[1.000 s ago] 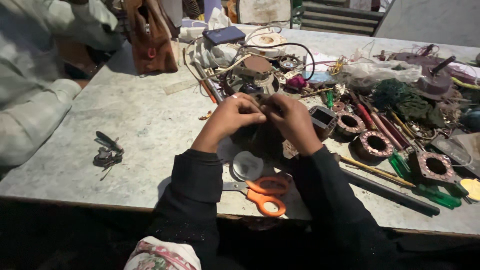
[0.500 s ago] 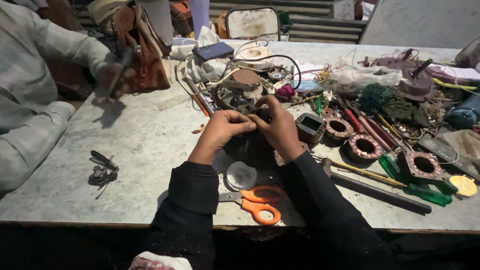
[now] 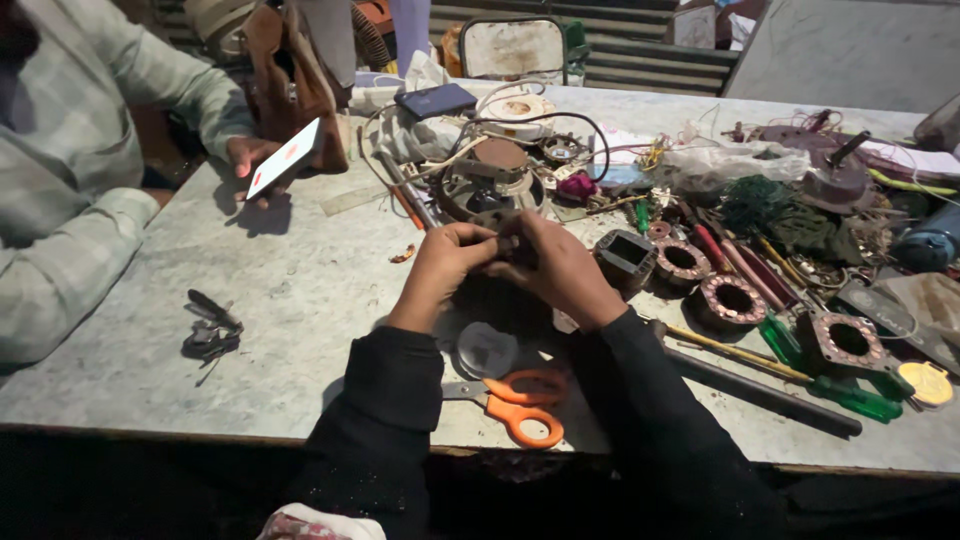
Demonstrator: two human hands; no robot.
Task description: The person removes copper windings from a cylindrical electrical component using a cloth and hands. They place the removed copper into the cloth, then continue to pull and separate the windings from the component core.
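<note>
My left hand [image 3: 440, 268] and my right hand [image 3: 556, 268] meet over the middle of the grey worktable [image 3: 300, 300]. Both close on a small dark part [image 3: 507, 243] held between the fingertips; most of it is hidden by the fingers. Just under my wrists lie orange-handled scissors [image 3: 515, 405] and a round clear lid [image 3: 487, 350]. Beyond my hands sits a round motor housing [image 3: 490, 180] with wires.
Copper-wound motor coils [image 3: 735, 298] and green-handled screwdrivers [image 3: 850, 398] crowd the right side, with a long dark rod [image 3: 760, 392]. A bunch of keys [image 3: 208, 335] lies at left. A person in a pale checked shirt at the left holds a phone [image 3: 283, 158]. A brown bag [image 3: 290, 70] stands behind.
My hands stay together on the small part. The person at the left has brought a phone forward over the table, and my view has tilted slightly.
</note>
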